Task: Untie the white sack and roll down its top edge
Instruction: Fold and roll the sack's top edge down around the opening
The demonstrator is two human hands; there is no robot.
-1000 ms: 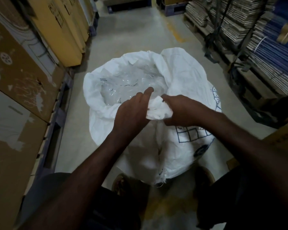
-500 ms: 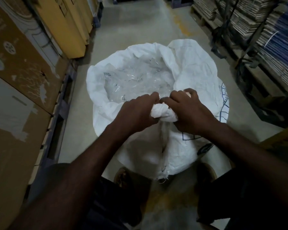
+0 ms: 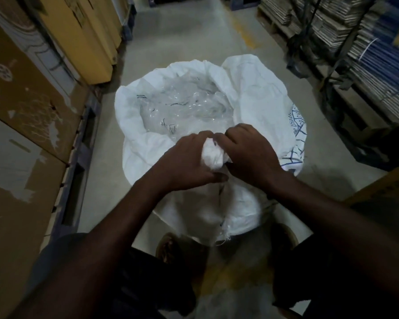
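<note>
1. Head view: the white sack (image 3: pixel 258 93) stands on the floor (image 3: pixel 189 40), mouth partly open over clear plastic (image 3: pixel 184 109).
2. Left hand (image 3: pixel 184 162) and right hand (image 3: pixel 251 155) pinch its knot (image 3: pixel 213 155), fingers curled tight.
3. The woven cloth looks soft, light and floppy; best gripped at the knot's loose folds.

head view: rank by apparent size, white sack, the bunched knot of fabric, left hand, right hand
1. white sack, by far the largest.
2-3. left hand and right hand look alike and are equally near the camera, so I won't rank them.
4. bunched knot, smallest, partly hidden between both hands.
</note>
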